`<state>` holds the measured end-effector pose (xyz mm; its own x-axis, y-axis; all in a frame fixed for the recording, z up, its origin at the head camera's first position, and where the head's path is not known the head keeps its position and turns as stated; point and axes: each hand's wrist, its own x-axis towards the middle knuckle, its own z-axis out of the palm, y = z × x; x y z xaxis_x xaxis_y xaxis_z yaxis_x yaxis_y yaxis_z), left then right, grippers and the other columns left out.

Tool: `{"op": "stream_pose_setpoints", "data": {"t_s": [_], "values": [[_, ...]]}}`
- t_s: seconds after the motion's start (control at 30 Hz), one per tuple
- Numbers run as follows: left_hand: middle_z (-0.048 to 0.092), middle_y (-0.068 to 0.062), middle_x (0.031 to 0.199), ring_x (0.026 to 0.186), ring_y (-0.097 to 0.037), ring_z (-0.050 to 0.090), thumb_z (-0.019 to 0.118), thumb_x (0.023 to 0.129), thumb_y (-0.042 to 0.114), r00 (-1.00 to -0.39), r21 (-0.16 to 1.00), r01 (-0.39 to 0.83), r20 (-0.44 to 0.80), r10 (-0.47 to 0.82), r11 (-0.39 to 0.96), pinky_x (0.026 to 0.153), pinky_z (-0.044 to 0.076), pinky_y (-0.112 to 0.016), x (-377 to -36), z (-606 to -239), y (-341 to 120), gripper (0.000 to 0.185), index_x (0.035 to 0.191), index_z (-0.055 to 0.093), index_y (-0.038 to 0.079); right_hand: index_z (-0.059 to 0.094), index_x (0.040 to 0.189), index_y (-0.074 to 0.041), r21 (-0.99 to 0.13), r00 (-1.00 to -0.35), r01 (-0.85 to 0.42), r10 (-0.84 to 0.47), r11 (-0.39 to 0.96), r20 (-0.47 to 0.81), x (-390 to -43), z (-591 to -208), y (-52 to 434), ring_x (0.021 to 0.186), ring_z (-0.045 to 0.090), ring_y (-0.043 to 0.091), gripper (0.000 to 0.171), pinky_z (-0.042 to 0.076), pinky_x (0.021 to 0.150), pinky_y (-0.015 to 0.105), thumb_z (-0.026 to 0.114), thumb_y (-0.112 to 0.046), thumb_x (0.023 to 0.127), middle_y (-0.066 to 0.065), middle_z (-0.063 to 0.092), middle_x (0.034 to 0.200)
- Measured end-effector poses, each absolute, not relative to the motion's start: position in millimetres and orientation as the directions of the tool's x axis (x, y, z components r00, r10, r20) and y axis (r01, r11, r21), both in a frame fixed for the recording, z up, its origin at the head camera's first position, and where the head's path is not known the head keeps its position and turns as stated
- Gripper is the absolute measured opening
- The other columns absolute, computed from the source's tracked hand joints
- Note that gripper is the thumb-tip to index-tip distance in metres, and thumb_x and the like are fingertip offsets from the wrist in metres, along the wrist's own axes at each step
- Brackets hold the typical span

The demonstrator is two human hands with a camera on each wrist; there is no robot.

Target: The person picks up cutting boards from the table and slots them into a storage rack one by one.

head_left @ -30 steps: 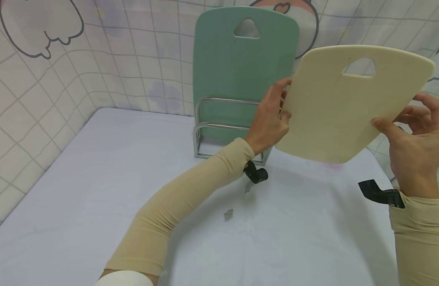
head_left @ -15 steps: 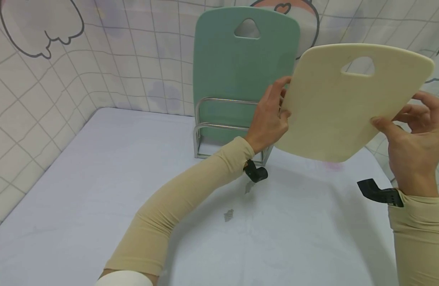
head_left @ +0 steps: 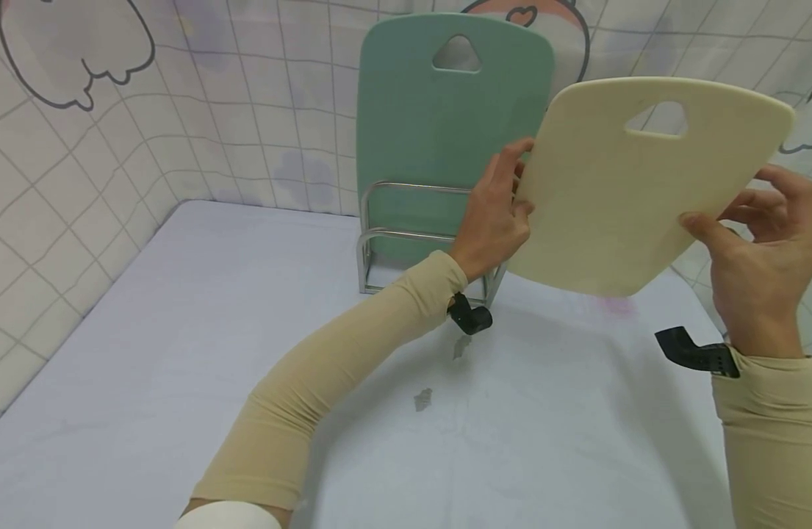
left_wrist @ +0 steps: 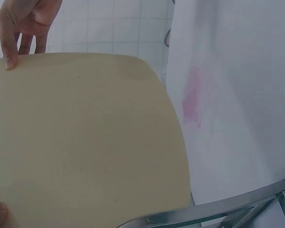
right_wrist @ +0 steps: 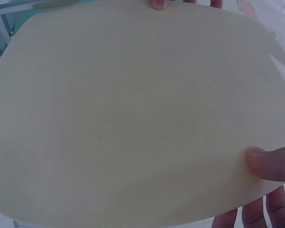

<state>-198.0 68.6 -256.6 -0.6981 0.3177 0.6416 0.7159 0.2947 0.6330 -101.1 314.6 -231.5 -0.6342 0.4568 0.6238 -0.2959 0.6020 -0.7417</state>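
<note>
Cream cutting board [head_left: 630, 191] pinched between both hands — left hand [head_left: 494, 217], right hand [head_left: 763, 257] — seemingly clear of the rack [head_left: 406, 242].

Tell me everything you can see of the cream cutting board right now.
The cream cutting board is a smooth, plastic-looking slab with rounded corners and a triangular handle hole near its top edge. It is off the table, held in the air, tilted, right of the metal rack. The left hand pinches its left edge and the right hand its right edge, thumb on the front face. Its surface looks clean and unmarked.
</note>
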Motion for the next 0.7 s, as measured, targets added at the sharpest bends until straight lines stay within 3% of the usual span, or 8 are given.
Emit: {"op": "stream_pose_setpoints", "data": {"t_s": [0.23, 0.4, 0.7], "values": [[0.056, -0.018, 0.125, 0.111, -0.025, 0.061, 0.058, 0.089, -0.013, -0.691, 0.625, 0.723, 0.657, 0.301, 0.295, 0.087, 0.051, -0.019, -202, -257, 66, 0.064, 0.148, 0.038, 0.005, 0.067, 0.133, -0.018, -0.768, -0.621, -0.333, 0.486, 0.547, 0.615, -108, -231, 312, 0.090, 0.066, 0.004, 0.056, 0.051, 0.083, 0.022, 0.079, 0.005, 0.084, -0.018, 0.069, 0.096], [0.056, -0.017, 0.125, 0.111, -0.025, 0.061, 0.058, 0.089, -0.013, -0.698, 0.630, 0.716, 0.652, 0.296, 0.302, 0.088, 0.051, -0.018, -203, -257, 62, 0.065, 0.148, 0.038, 0.006, 0.069, 0.129, -0.010, -0.789, -0.618, -0.430, 0.494, 0.439, 0.612, -112, -231, 309, 0.082, 0.066, 0.008, 0.058, 0.051, 0.080, 0.024, 0.079, 0.014, 0.077, -0.010, 0.072, 0.089], [0.057, -0.018, 0.127, 0.114, -0.025, 0.061, 0.057, 0.088, -0.014, -0.704, 0.625, 0.709, 0.653, 0.278, 0.327, 0.091, 0.050, -0.019, -207, -256, 55, 0.066, 0.148, 0.038, 0.006, 0.070, 0.125, -0.006, -0.805, -0.638, -0.502, 0.493, 0.317, 0.591, -121, -232, 302, 0.079, 0.066, 0.012, 0.057, 0.053, 0.078, 0.025, 0.078, 0.018, 0.074, -0.004, 0.072, 0.087]]}}
